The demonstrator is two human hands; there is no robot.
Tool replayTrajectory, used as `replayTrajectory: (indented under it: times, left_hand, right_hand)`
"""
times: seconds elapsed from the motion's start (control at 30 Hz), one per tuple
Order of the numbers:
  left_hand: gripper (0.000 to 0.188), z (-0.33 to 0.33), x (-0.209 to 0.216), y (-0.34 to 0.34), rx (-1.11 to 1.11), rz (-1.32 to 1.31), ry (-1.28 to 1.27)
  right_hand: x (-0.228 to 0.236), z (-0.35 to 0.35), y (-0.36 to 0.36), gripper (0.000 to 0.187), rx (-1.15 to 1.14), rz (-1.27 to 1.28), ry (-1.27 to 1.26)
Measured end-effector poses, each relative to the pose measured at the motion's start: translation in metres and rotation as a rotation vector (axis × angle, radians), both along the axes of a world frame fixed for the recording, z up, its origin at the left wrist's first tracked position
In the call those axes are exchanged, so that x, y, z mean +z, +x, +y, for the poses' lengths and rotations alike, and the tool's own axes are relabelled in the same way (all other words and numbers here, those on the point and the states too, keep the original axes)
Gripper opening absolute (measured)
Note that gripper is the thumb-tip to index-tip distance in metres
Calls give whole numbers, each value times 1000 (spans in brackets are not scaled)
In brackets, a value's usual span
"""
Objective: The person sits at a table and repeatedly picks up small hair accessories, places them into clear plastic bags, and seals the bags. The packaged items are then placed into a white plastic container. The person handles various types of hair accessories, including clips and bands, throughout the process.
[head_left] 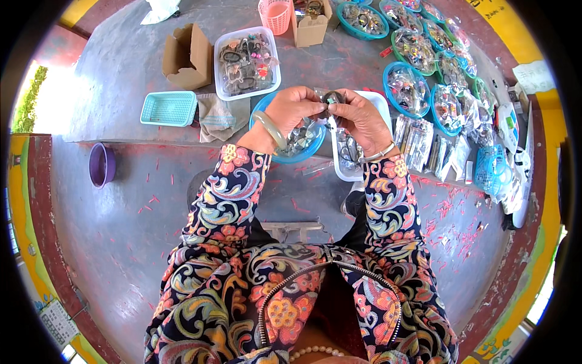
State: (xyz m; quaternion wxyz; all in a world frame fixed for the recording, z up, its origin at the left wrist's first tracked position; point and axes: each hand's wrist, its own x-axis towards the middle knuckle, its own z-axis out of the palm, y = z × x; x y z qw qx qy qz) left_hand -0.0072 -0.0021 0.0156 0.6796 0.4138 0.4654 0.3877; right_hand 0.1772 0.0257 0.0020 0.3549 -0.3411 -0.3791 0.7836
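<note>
My left hand (pixel 291 114) and my right hand (pixel 364 121) meet above the raised surface, thumbs and fingertips pinched on a small dark loop (pixel 333 97) that looks like a hair tie. A bit of clear plastic shows beside it, partly hidden by my fingers. Under my left hand stands a round blue basin (pixel 315 145) holding small packaged pieces. Below my right hand is a white rectangular tray (pixel 382 104) with dark loops and clear bags in it, partly covered by the hand.
Beyond my left hand are a white tub (pixel 277 82) of hair ties, an open cardboard box (pixel 198 57), a turquoise basket (pixel 168 109) and a grey cloth (pixel 221 118). Several filled basins, including a blue one (pixel 388 91), crowd the right. A purple bucket (pixel 102 165) stands lower left.
</note>
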Motion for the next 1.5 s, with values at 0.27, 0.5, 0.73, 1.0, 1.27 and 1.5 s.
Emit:
replayTrajectory:
  times: [0.27,0.5,0.73,1.0,1.27,1.5]
  left_hand:
    - [21,2,-1,6,47,-51,-54]
    - [21,5,-16,6,78,-87,-71]
    - [25,3,-15,3,65,-62,-42]
    - [25,2,-13,5,154,-2,-9]
    - [15,2,-8,6,177,-309,-220]
    - [15,3,-16,2,219,-338,-212]
  right_hand:
    - [-9,1,-3,21,-137,38,-96]
    - [-8,0,-4,17,-156,-29,-56]
    - [-3,0,-3,13,-77,-126,87]
    - [0,0,-3,11,-130,-109,41]
    - [-9,0,-5,11,-223,-75,64]
    - [-13,1,-7,13,-187,-95,36]
